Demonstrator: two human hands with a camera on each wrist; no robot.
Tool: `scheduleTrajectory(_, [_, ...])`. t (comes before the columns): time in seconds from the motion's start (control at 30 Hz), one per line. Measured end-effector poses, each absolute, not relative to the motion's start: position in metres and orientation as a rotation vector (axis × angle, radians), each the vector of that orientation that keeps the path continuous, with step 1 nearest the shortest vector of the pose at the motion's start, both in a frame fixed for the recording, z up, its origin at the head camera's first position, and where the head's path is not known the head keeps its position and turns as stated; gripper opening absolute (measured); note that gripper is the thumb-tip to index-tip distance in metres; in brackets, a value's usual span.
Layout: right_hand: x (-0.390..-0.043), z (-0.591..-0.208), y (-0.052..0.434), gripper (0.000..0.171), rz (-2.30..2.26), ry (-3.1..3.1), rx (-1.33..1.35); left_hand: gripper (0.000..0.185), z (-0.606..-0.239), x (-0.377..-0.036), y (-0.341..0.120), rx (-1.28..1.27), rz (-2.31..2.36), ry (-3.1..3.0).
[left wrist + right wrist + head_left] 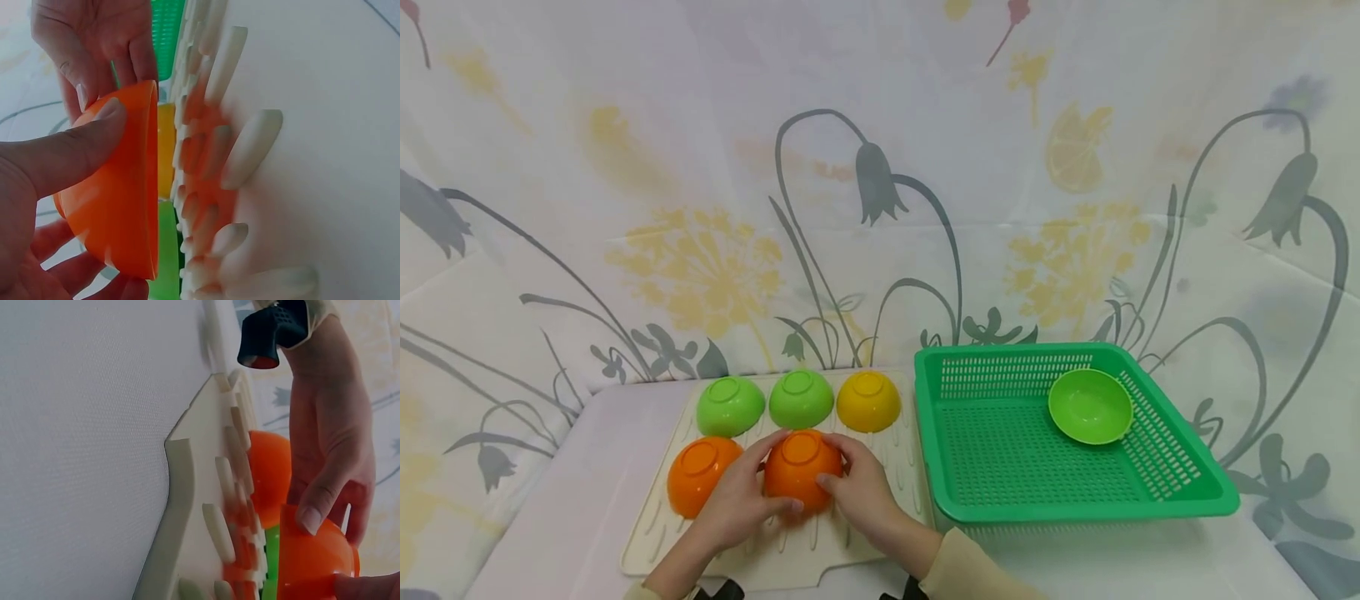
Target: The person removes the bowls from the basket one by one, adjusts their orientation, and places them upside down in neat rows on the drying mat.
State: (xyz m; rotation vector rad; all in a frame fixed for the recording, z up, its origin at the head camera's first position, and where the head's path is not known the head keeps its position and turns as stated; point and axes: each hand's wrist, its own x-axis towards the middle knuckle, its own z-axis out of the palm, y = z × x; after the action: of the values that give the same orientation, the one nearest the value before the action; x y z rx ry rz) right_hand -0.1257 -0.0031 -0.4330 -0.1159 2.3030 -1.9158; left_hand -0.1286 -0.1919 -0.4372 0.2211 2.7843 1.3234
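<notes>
Both hands hold one orange bowl (802, 473) upside down, close over a cream drying mat (790, 567) with raised ridges. My left hand (737, 500) grips its left side, thumb on the outer wall and fingers round the far side. On the opposite side, my right hand (867, 490) grips it with thumb and fingers. In the left wrist view the rim of the orange bowl (153, 181) faces the ridges with a narrow gap between. Another orange bowl (694, 475) lies upside down on the mat, left of the left hand.
Along the mat's back row, two green bowls (730, 407) and a yellow bowl (868, 402) sit upside down. Right of the mat stands a green perforated basket (951, 508), with a light green bowl (1090, 407) upright inside. A flower-printed cloth (880, 250) hangs behind.
</notes>
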Motion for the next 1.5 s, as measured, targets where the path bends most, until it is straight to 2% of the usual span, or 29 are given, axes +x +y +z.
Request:
scheduleTrajectory(0.4, [-0.136, -0.438, -0.006, 0.052, -1.949, 2.314, -0.181, 0.09, -0.435, -0.133, -0.194, 0.266, 1.233, 2.882])
scheduleTrajectory(1.13, [-0.135, -0.443, -0.008, 0.047, -1.864, 2.28, -0.203, 0.091, -0.443, -0.132, -0.196, 0.152, 1.181, 2.85])
scheduleTrajectory(1.5, [-0.137, -0.445, -0.007, 0.044, -1.839, 2.277, -0.198, 0.077, -0.445, -0.133, -0.197, 0.153, 1.193, 2.893])
